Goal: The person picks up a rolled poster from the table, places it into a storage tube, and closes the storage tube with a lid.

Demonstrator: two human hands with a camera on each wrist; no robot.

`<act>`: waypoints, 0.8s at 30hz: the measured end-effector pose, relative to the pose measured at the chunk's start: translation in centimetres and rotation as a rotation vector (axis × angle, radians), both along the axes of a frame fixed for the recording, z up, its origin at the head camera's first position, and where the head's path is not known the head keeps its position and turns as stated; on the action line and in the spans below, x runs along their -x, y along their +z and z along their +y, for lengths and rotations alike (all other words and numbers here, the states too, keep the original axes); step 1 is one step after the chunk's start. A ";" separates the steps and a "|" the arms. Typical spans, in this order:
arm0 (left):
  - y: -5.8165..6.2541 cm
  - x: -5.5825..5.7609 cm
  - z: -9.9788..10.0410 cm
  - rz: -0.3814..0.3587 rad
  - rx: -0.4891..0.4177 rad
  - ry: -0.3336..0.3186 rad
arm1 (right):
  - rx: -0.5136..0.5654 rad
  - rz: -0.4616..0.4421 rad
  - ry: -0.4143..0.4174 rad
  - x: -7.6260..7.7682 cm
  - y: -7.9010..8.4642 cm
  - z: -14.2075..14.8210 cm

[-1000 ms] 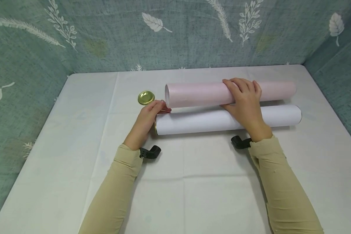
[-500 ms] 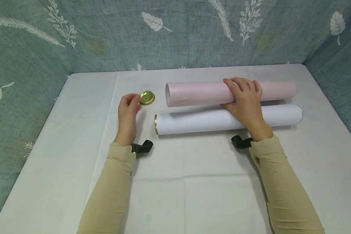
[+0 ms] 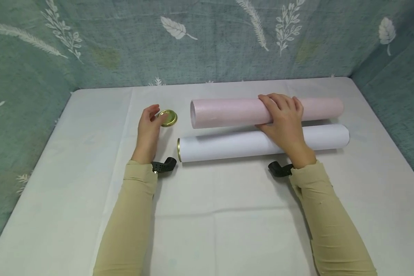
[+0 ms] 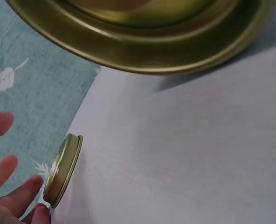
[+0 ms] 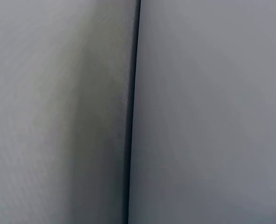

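Observation:
My left hand (image 3: 146, 134) reaches to a loose round gold lid (image 3: 169, 118) on the table. In the left wrist view its fingers are spread beside this lid (image 4: 63, 170), the lower fingertips right at its edge. My right hand (image 3: 286, 122) grips a pink tube (image 3: 227, 113) around the middle, fingers over the top and thumb on the near side. The tube's left end is hollow. In front lies a white tube (image 3: 224, 147), roughly parallel, with a gold end cap (image 3: 179, 150) that looms large in the left wrist view. My right wrist passes over this tube.
A white cloth (image 3: 193, 234) covers the table. Green leaf-patterned fabric (image 3: 207, 42) rises behind the table and along both sides. Black wrist mounts (image 3: 164, 165) stick out from both wrists.
My left hand has left the white tube's left end and moved left to the loose lid. My right hand keeps its hold on the pink tube. The head view has shifted slightly.

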State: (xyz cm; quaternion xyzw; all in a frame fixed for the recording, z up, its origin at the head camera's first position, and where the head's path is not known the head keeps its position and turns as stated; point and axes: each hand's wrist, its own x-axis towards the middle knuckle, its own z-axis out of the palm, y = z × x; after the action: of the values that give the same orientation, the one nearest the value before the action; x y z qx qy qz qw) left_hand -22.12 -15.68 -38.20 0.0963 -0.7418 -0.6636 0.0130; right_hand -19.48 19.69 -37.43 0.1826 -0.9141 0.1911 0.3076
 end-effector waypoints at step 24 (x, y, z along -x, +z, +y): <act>-0.4 -0.1 -1.1 -0.019 0.944 -0.359 | 0.028 -0.016 -0.012 -0.3 0.1 -0.3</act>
State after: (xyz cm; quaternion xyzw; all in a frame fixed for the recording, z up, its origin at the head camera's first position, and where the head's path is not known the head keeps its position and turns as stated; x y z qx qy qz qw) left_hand -22.02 -16.82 -38.56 -0.0432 -0.9659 -0.2465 -0.0657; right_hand -19.19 19.36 -37.30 0.1710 -0.9150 0.2032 0.3038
